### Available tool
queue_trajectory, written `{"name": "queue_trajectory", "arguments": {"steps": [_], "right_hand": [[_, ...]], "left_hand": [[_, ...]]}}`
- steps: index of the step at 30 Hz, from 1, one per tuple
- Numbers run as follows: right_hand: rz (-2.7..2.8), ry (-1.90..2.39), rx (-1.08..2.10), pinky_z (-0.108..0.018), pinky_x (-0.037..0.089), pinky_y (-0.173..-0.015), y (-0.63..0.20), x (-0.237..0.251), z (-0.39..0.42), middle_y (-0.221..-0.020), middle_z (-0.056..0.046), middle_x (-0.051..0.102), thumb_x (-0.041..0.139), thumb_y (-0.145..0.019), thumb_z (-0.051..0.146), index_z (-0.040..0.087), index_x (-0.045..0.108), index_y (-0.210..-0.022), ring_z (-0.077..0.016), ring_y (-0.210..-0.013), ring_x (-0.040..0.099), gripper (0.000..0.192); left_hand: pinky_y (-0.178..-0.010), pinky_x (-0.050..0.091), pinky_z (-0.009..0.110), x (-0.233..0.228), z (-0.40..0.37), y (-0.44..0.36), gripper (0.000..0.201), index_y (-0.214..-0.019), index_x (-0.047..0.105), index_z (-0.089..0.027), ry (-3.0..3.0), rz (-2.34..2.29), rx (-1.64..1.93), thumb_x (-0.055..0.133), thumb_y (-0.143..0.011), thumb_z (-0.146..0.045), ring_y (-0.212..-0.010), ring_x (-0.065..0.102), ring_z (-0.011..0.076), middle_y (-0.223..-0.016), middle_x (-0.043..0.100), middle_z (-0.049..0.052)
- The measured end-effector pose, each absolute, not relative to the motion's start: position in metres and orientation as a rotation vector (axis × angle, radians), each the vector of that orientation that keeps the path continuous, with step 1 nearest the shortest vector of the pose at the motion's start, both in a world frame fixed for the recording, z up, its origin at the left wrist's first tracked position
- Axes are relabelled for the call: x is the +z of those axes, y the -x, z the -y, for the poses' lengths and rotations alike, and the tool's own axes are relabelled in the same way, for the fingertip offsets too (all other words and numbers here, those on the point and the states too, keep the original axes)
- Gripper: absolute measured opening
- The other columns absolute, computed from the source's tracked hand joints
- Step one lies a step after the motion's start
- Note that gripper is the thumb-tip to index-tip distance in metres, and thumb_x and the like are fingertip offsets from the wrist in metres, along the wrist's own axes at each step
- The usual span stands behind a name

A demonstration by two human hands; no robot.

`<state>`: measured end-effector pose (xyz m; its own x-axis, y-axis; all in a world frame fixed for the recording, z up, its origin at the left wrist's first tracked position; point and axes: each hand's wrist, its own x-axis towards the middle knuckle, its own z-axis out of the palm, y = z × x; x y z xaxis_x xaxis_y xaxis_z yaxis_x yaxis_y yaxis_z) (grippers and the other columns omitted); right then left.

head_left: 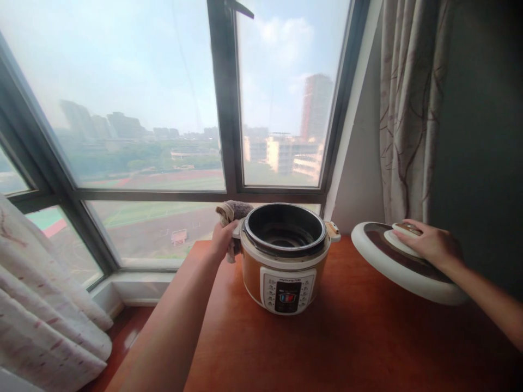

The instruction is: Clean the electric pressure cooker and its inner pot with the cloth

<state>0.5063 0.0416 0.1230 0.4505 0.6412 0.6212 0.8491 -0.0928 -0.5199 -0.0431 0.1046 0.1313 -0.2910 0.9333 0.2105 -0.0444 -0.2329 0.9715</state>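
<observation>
Right hand (431, 243) grips round glossy lid (392, 264); left hand (223, 239) perhaps bunches cloth (231, 211)

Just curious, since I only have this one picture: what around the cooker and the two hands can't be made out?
Head view only:
- Cooker panel labels: too small.
- Pot's inside: dark, contents unclear.
- Cloth: partly hidden behind left hand and cooker.
- Lid handle: covered by right hand.

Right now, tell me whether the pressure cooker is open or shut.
Open. The pressure cooker shows its dark inner pot, and the right hand holds the lid off to the side by its handle.
</observation>
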Motion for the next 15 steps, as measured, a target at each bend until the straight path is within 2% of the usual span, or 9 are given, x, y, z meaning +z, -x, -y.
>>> {"name": "queue_trajectory", "arguments": {"steps": [8,12,15], "right_hand": [[1.194,1.971,-0.254,-0.054,0.044,-0.072,-0.508,0.075,-0.032,-0.092,-0.018,0.074,0.069,-0.049,0.069,0.041,0.072,-0.089,-0.0439,-0.084,0.067,0.049],[1.246,1.979,-0.288,-0.055,0.043,-0.068,-0.507,0.053,-0.024,-0.089,-0.017,0.074,0.062,-0.054,0.074,0.044,0.071,-0.092,-0.0442,-0.081,0.068,0.049],[1.336,1.942,-0.343,-0.053,0.045,-0.069,-0.508,0.037,-0.017,-0.102,-0.014,0.075,0.059,-0.060,0.074,0.045,0.070,-0.098,-0.0417,-0.084,0.069,0.049]], "left_hand": [[-0.062,0.051,0.030,0.127,-0.109,0.044,0.039,-0.088,0.071,-0.012,-1.154,-1.208,1.644,0.076,-0.059,-0.038,-0.063,0.062,0.0194,-0.069,0.068,0.002],[-0.061,0.049,0.030,0.125,-0.110,0.044,0.037,-0.085,0.071,-0.012,-1.144,-1.199,1.652,0.076,-0.059,-0.038,-0.063,0.061,0.0189,-0.068,0.068,0.003],[-0.061,0.049,0.029,0.126,-0.108,0.043,0.036,-0.084,0.071,-0.012,-1.132,-1.192,1.661,0.077,-0.058,-0.036,-0.062,0.060,0.0185,-0.068,0.067,0.002]]}}
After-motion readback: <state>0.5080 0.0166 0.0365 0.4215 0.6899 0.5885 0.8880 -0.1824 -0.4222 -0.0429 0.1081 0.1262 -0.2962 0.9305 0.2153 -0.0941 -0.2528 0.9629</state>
